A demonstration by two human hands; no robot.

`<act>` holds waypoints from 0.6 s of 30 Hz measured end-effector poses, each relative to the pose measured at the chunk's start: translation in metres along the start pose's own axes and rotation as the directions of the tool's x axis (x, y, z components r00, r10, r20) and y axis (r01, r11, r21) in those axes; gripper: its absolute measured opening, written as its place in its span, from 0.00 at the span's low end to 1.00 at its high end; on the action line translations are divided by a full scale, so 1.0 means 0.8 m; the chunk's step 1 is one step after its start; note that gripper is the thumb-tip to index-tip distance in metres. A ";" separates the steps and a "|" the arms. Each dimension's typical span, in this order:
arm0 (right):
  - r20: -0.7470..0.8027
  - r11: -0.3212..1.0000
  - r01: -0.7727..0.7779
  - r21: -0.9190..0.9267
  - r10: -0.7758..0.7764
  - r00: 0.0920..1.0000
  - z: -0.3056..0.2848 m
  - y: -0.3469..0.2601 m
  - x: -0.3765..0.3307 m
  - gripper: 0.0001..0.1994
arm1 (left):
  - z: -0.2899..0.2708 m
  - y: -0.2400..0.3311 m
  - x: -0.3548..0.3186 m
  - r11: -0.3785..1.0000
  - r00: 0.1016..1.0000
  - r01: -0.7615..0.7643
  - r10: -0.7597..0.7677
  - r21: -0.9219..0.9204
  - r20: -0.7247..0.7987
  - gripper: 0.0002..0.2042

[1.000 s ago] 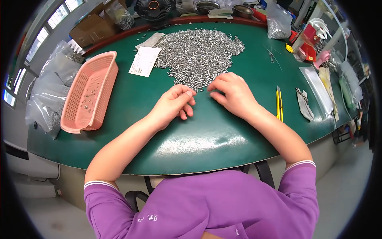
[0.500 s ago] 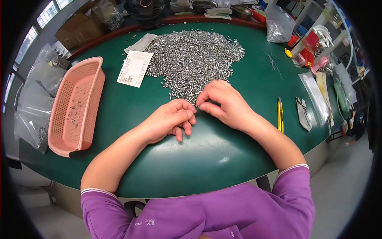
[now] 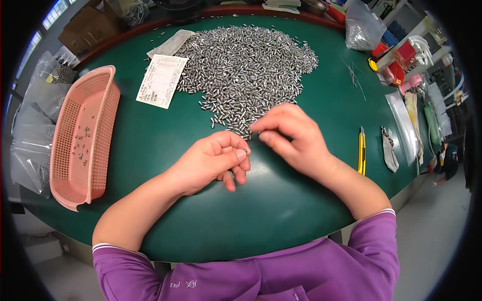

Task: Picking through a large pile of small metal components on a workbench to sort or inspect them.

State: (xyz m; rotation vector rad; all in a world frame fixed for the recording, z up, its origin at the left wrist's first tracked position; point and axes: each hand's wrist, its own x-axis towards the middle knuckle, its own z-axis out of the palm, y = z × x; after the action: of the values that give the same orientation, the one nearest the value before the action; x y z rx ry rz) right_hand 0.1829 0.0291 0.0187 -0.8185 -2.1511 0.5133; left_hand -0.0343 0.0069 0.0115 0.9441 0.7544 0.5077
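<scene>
Hiding a tiny part: left hand point(image 3: 213, 160).

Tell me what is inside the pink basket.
A few small metal pieces lie scattered on the floor of the pink basket, mostly near its middle. Its near wall hides part of the floor, so any pieces there cannot be seen.

A white printed card point(image 3: 161, 81) is lying flat at the left edge of your pile of metal parts, tilted slightly. Clear plastic bags point(image 3: 31, 145) are sitting off the table on your left, and another clear bag point(image 3: 362, 29), holding grey parts, is standing at the far right.
</scene>
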 end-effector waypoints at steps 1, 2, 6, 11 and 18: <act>-0.042 0.999 -0.047 0.001 0.047 0.998 -0.001 0.003 0.000 0.08 | -0.001 -0.001 0.000 1.000 1.000 0.002 -0.002 -0.019 0.012 0.08; -0.084 0.996 -0.095 0.003 0.095 0.992 -0.002 0.007 0.001 0.06 | -0.001 -0.001 0.000 1.000 1.000 0.003 -0.003 -0.020 0.011 0.08; -0.104 0.993 -0.071 -0.090 0.062 0.993 -0.003 0.021 -0.001 0.06 | 0.000 -0.001 0.001 1.000 1.000 -0.004 0.005 -0.025 0.022 0.09; 0.005 0.972 -0.051 -0.228 0.054 0.999 -0.005 0.011 -0.002 0.07 | 0.000 -0.002 -0.002 0.999 0.999 -0.026 0.027 -0.026 0.035 0.10; 0.074 0.947 0.012 -0.322 0.013 0.997 -0.003 0.019 -0.005 0.07 | 0.000 -0.003 0.001 0.998 0.999 -0.035 0.035 -0.060 -0.002 0.08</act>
State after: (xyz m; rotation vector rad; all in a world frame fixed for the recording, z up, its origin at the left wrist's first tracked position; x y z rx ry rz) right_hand 0.1930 0.0377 0.0092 -0.9892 -2.3402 0.1942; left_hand -0.0338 0.0063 0.0089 0.9029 0.7206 0.5581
